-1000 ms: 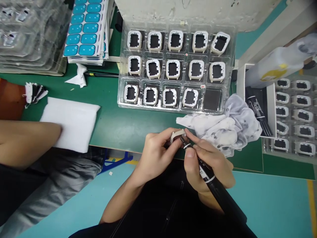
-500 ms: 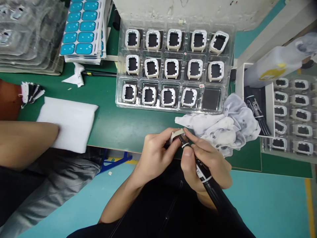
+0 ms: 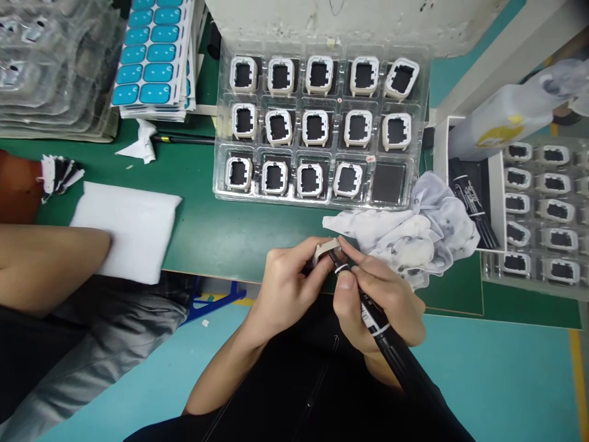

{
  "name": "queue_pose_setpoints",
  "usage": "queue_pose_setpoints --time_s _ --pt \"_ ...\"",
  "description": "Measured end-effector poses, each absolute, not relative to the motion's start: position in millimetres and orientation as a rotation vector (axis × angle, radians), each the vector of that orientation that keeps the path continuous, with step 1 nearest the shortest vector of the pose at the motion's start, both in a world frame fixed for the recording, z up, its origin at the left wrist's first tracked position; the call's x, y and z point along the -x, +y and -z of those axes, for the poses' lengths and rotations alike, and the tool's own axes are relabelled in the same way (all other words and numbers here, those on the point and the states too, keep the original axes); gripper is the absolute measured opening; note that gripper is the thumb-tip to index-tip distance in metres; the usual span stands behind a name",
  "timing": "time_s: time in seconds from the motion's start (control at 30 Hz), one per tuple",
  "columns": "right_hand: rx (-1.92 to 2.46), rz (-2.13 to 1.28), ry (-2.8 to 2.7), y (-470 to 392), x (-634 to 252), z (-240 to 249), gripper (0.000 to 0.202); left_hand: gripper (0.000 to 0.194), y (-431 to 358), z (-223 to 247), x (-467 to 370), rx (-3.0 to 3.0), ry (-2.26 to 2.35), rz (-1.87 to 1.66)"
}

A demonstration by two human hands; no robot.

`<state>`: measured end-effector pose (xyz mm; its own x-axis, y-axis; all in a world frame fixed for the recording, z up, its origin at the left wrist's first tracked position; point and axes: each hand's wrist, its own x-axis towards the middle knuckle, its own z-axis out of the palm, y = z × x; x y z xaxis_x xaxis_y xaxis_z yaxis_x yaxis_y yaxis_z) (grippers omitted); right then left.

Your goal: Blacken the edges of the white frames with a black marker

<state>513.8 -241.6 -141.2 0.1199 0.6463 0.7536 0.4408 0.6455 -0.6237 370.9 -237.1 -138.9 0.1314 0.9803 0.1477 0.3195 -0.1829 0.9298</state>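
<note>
Between the thumb and fingers of my left hand [image 3: 288,288] is a beige watch case frame [image 3: 327,248], held on edge just past the table's near side. My right hand [image 3: 380,301] grips a black marker pen [image 3: 375,319]. Its tip is at the frame's inner side; the exact contact is hidden by the fingers. A right fingertip also reaches the frame's upper corner. Beyond my hands lies a clear plastic tray [image 3: 294,204] with rows of similar frames; its front right pocket [image 3: 389,183] holds no frame. A stained white cloth [image 3: 414,236] lies crumpled beside my right hand.
A white box [image 3: 496,202] holding markers and a spray bottle [image 3: 501,116] stand at right, near another filled tray [image 3: 538,239]. Blue sticker sheets [image 3: 151,67], stacked trays [image 3: 55,73] and a white pad [image 3: 131,230] lie left. A person's arm [image 3: 50,267] reaches in there.
Both hands, the frame and the marker keep nearly the same pose. The surroundings shift slightly left in the view. The right hand has moved a little left with the marker.
</note>
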Motion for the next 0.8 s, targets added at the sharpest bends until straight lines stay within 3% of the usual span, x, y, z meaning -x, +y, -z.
queue_pose_setpoints --time_s 0.8 --pt "1.013 -0.157 -1.516 -243.9 -514.6 144.6 0.017 0.014 -235.1 142.4 -371.7 -1.633 1.294 -1.104"
